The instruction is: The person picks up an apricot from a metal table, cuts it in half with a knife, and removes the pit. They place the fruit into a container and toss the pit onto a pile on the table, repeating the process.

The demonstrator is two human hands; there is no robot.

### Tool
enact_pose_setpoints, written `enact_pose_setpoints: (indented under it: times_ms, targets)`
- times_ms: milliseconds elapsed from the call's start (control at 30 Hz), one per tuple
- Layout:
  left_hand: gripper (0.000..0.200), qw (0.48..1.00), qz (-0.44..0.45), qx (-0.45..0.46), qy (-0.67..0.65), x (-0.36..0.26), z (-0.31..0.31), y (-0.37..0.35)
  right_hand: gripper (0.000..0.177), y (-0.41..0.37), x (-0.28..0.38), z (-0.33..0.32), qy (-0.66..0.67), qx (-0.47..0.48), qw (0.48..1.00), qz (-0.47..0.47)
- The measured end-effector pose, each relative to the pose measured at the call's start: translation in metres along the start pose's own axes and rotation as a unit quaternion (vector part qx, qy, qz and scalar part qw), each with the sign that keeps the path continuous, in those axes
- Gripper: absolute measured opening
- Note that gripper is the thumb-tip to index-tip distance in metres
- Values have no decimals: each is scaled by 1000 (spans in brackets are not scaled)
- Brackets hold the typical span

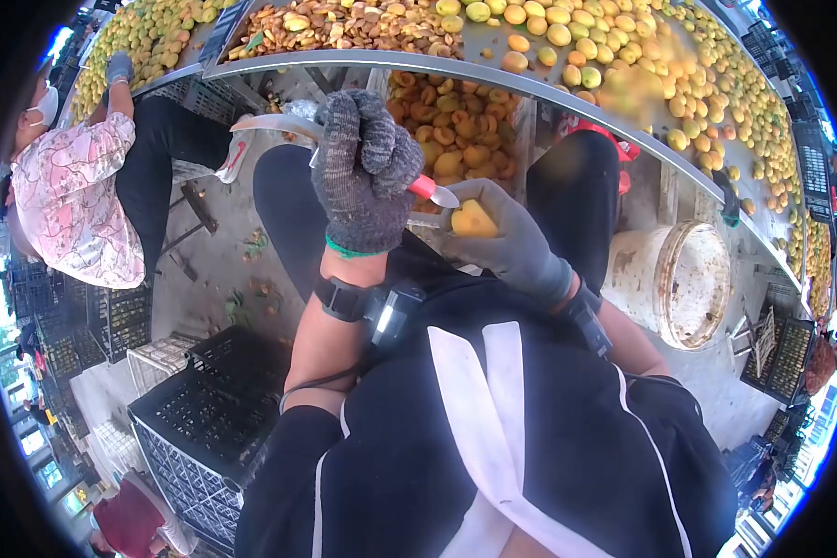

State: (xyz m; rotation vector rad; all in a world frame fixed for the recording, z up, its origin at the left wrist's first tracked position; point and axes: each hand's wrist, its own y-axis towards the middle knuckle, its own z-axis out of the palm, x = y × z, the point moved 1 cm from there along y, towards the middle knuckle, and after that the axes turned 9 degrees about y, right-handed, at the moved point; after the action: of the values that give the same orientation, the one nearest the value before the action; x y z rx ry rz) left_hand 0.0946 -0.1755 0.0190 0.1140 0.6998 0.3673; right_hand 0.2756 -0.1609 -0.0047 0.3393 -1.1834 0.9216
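My left hand [365, 172], in a dark grey knit glove, is closed round a small knife [425, 188] with a red handle. The short blade points right, its tip close beside the apricot. In my right hand [516, 242], gloved in smoother grey, a yellow apricot [474, 219] sits between thumb and fingers. Both hands are above my lap, near each other. Just beyond them, between my knees, a container holds halved apricots [460, 130], their cut faces orange.
A metal-rimmed table [623, 116] curves across the front, bearing whole apricots [567, 28] and a heap of apricot stones [344, 33]. A stained white bucket [693, 284] lies right; a black crate [209, 409] stands left. A co-worker [79, 200] sits at the left.
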Motion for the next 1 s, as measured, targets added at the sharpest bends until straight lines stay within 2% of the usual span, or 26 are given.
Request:
enact_pose_setpoints:
  times_ms: [133, 333, 400, 533, 700, 867, 933, 1000]
  targets:
    - [22, 1000, -4, -1, -11, 5, 0, -4, 41, -1, -1, 1, -82, -23, 995, -50]
    - [20, 999, -33, 10, -12, 6, 3, -7, 35, -8, 0, 5, -96, -46, 993, -43]
    - [19, 999, -26, 37, -4, 7, 5, -7, 35, -9, 0, 4, -110, -48, 992, -40]
    - [17, 999, -18, 27, 25, 8, 11, -9, 37, -9, 0, 3, -127, -56, 990, -33]
    - [14, 993, 21, 102, 57, -4, 17, -5, 39, -8, 8, 7, -114, -39, 991, -61]
    - [16, 995, 3, 91, 35, -1, 16, -6, 39, -10, 9, 7, -123, -40, 990, -57]
    - [16, 995, 1, 97, 38, 0, 14, -8, 39, -13, 8, 8, -129, -47, 990, -20]
    - [16, 997, -4, 72, 26, 0, 12, -11, 39, -11, 6, 9, -130, -43, 990, -27]
